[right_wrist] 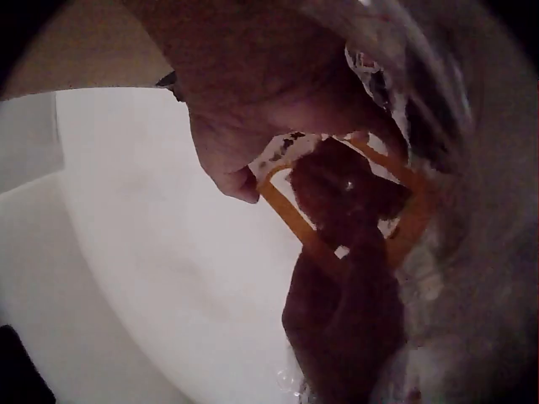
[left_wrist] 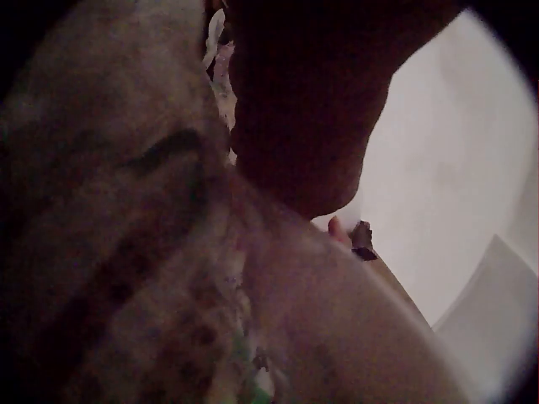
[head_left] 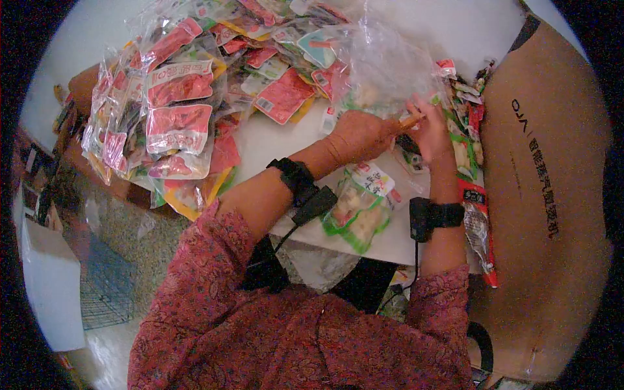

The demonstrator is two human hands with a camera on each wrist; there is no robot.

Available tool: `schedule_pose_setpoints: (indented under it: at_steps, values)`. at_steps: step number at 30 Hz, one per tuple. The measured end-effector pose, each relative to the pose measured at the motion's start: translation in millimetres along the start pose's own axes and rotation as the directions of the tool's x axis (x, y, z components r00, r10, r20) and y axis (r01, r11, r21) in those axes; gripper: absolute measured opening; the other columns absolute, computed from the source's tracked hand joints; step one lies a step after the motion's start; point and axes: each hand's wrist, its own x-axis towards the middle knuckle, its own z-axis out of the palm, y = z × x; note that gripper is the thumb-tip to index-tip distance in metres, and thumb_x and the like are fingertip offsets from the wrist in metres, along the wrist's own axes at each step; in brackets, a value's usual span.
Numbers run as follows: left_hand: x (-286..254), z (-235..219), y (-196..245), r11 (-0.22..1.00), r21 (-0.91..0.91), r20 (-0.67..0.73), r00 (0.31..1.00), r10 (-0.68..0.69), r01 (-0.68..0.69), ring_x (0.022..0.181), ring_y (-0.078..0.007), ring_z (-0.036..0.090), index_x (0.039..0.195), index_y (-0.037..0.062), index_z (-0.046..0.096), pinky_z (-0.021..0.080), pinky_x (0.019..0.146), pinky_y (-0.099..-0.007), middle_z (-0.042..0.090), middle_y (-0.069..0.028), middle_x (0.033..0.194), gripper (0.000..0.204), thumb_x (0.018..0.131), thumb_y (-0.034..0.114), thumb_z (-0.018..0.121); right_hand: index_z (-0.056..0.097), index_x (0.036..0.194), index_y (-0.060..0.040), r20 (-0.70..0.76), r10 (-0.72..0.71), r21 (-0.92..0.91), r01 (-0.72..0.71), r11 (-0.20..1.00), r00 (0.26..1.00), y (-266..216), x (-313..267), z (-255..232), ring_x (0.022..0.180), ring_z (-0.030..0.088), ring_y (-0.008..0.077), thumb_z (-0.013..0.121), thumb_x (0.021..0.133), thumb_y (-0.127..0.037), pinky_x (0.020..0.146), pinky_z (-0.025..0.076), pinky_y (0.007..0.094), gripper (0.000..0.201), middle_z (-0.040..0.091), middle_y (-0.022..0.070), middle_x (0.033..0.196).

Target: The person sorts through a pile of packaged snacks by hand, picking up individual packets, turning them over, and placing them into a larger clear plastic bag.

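Note:
In the head view my left hand (head_left: 364, 133) and right hand (head_left: 432, 133) meet over the table, both holding a small orange-edged food packet (head_left: 411, 120). From the right wrist, the packet (right_wrist: 337, 185) shows a reddish-brown middle and an orange border, with fingers gripping it from above and below. A big clear plastic bag (head_left: 396, 62) lies just beyond the hands. Close below them rests a green-edged packet of pale food (head_left: 361, 201). The left wrist view is dark and blurred, and much of the hands' work is hidden there.
Bundles of red-labelled packets (head_left: 179, 107) are heaped at the left and back of the white table (head_left: 263, 146). A large cardboard box (head_left: 546, 169) stands along the right side. Beside it lie more packets (head_left: 465, 140) and a red-and-silver pouch (head_left: 478, 227).

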Motion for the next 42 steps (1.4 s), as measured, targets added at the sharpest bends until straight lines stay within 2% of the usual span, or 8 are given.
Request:
schedule_pose_setpoints:
  at_steps: [8,13,17,25,29,35,40,42]
  values:
    - [-0.3,6.5,-15.5,0.864,-0.501,0.150,0.988,0.033,0.047,0.072,-0.0267,0.056,0.087,0.0081,0.055,0.042,0.062,-0.0369,0.056,-0.0149,0.074,0.030,0.073,0.035,0.052,0.029,0.121,-0.0083,-0.007,0.109,-0.007,-0.109,0.994,0.994,-20.3,-6.4,-4.5,0.099,0.046,0.0214,0.049,0.071,-0.005,0.080,0.040,0.0364,0.054,0.043,0.0134,0.110]
    - [2.6,4.8,-38.5,0.784,-0.620,0.298,0.934,0.197,0.033,0.066,-0.0159,0.051,0.082,0.0058,0.056,0.041,0.060,-0.0308,0.055,-0.0060,0.071,0.020,0.076,0.025,0.052,0.047,0.098,-0.0030,-0.023,-0.204,-0.764,0.115,0.635,0.979,-4.1,15.4,-34.4,0.075,0.052,0.0177,0.043,0.070,-0.002,0.065,0.045,0.0288,0.029,0.053,0.0099,0.087]
    - [3.1,-8.8,-31.0,0.322,-0.924,0.272,0.946,0.176,0.205,0.059,-0.0074,0.044,0.083,0.0074,0.058,0.039,0.053,-0.0233,0.051,0.0037,0.067,0.011,0.078,0.014,0.052,0.051,0.096,-0.0003,-0.255,-0.263,-0.230,0.206,0.951,0.930,-3.8,18.8,-36.7,0.075,0.054,0.0177,0.041,0.073,0.003,0.068,0.045,0.0280,0.025,0.054,0.0103,0.087]
    - [7.9,-34.7,-24.9,0.582,-0.786,0.304,0.950,0.072,0.207,0.062,-0.0055,0.046,0.090,0.0079,0.058,0.038,0.052,-0.0203,0.052,0.0041,0.077,0.013,0.080,0.016,0.054,0.048,0.099,-0.0026,-0.301,-0.108,0.180,0.168,0.969,0.947,13.5,18.8,-18.9,0.073,0.054,0.0218,0.046,0.075,-0.007,0.064,0.047,0.0328,0.024,0.054,0.0111,0.086]
    - [14.2,-18.3,-40.9,0.656,-0.720,-0.114,0.971,0.212,-0.227,0.064,-0.0078,0.050,0.084,0.0038,0.058,0.042,0.060,-0.0226,0.056,0.0013,0.071,0.011,0.077,0.011,0.055,0.048,0.098,-0.0043,-0.273,-0.107,-0.011,0.109,0.994,0.956,25.0,4.3,15.2,0.075,0.053,0.0234,0.046,0.076,-0.008,0.064,0.047,0.0338,0.021,0.053,0.0106,0.086]
    - [15.3,-14.3,-60.0,0.710,-0.679,-0.206,0.977,0.060,-0.187,0.070,-0.0086,0.051,0.080,0.0026,0.057,0.042,0.066,-0.0239,0.058,-0.0031,0.072,0.007,0.076,0.007,0.053,0.054,0.086,-0.0030,0.193,-0.051,-0.628,0.163,0.761,0.980,30.6,2.8,15.9,0.075,0.053,0.0187,0.049,0.077,-0.015,0.068,0.044,0.0291,0.016,0.055,0.0058,0.082]
    - [14.8,-10.2,-59.7,0.758,-0.647,-0.083,0.996,0.035,-0.080,0.064,-0.0088,0.048,0.077,0.0012,0.055,0.041,0.060,-0.0251,0.053,-0.0036,0.065,0.010,0.076,0.011,0.054,0.056,0.081,-0.0040,0.510,0.395,-0.674,0.069,0.736,0.764,-22.1,-27.8,21.4,0.067,0.053,0.0110,0.055,0.075,-0.015,0.059,0.043,0.0246,0.013,0.056,0.0017,0.075]
    - [11.4,-9.5,-56.9,0.779,-0.626,-0.034,0.999,0.008,-0.028,0.062,-0.0090,0.046,0.076,0.0009,0.054,0.040,0.058,-0.0256,0.052,-0.0035,0.063,0.012,0.076,0.013,0.055,0.056,0.087,-0.0048,0.351,0.236,-0.775,0.140,0.616,0.906,-22.9,-9.4,-9.1,0.069,0.054,0.0161,0.053,0.077,-0.023,0.063,0.044,0.0292,0.021,0.057,0.0066,0.074]
